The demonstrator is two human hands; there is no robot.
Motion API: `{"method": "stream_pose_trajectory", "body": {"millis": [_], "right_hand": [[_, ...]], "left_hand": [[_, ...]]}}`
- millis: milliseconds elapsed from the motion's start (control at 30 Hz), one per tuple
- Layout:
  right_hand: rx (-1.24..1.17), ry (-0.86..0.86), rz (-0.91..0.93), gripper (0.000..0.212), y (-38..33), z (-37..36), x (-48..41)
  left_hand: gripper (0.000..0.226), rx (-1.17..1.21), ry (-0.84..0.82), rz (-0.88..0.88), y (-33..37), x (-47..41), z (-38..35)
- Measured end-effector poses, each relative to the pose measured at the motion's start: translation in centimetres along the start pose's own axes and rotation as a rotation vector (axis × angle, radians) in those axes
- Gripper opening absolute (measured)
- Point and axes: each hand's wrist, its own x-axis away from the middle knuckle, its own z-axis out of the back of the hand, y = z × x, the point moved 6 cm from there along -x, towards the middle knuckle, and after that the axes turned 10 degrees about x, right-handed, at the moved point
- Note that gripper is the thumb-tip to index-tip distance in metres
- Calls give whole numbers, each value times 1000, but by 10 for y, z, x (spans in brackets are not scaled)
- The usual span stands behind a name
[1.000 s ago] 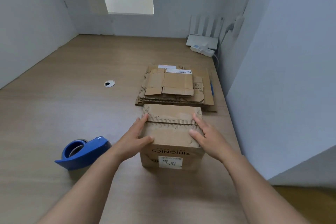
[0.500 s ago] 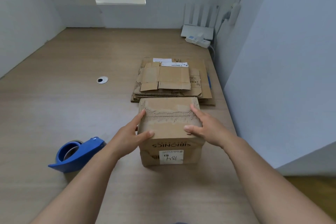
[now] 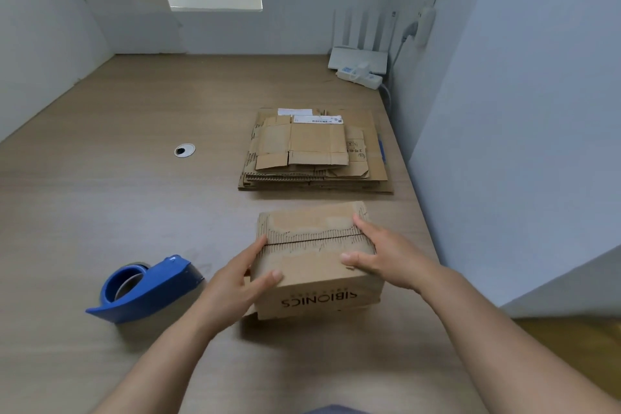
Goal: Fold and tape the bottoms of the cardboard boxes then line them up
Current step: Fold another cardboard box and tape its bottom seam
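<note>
A small brown cardboard box (image 3: 316,269) with "SIBIONICS" printed upside down on its near face sits on the wooden table (image 3: 100,212). Its top flaps are folded closed, with a torn seam running across the middle. My left hand (image 3: 235,282) grips its left side, thumb on top near the front corner. My right hand (image 3: 383,255) grips the right side, thumb laid on the top flap. The box is skewed a little, right end farther away. A blue tape dispenser (image 3: 148,289) lies to the left of the box, close to my left wrist.
A stack of flattened cardboard boxes (image 3: 312,151) lies just behind the box. A round cable hole (image 3: 184,150) is in the table at mid-left. A white router (image 3: 358,59) and power strip (image 3: 361,76) sit at the back right. Grey partition walls (image 3: 504,111) close in the right side.
The box has turned and tipped slightly between my hands. The white label on its near face no longer shows. Both hands keep the same hold on its sides.
</note>
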Motion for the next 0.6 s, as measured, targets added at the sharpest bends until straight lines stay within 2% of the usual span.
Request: {"method": "stream_pose_trajectory", "body": {"millis": [133, 267, 433, 600], "right_hand": [[-75, 77, 0, 75, 4, -2, 1], [-110, 227, 53, 78, -6, 3, 5], [-90, 262, 15, 74, -10, 12, -28], [-28, 212, -9, 78, -9, 19, -47]], "left_hand": [[70, -28, 48, -54, 13, -11, 1], [70, 30, 150, -192, 25, -13, 15], [66, 16, 175, -191, 33, -34, 19], [73, -30, 168, -135, 32, -49, 19]]}}
